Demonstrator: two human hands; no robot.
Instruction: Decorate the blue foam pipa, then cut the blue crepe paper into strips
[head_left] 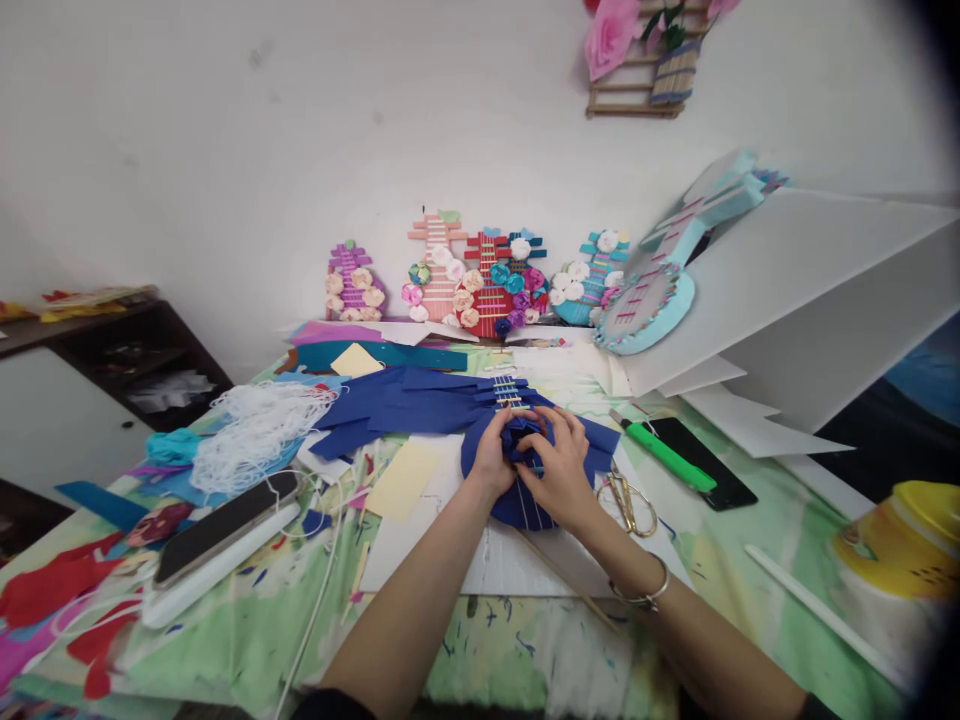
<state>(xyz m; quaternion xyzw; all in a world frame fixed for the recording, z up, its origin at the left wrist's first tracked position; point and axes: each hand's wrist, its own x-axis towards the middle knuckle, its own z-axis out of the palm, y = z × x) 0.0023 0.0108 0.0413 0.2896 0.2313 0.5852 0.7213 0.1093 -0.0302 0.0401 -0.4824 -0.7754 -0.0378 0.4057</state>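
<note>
My left hand (493,456) and my right hand (561,468) meet in front of me, fingers curled round a dark blue paper flower (517,434). Below them a small blue paper lute (521,508) lies flat, pale strings running down its round body. Its neck (508,390), crossed by light strips, points away from me. Fingers cover part of the flower and the middle of the lute. Under the lute is a white board (457,560). Dark blue crepe paper (412,395) spreads to the left behind my left hand.
Gold scissors (631,505), a green cutter (667,455) and a black phone (697,465) lie to the right. White yarn (259,430) and another phone (229,525) are left. A yellow-lidded tub (900,540) stands far right. Several decorated lutes (487,290) line the wall.
</note>
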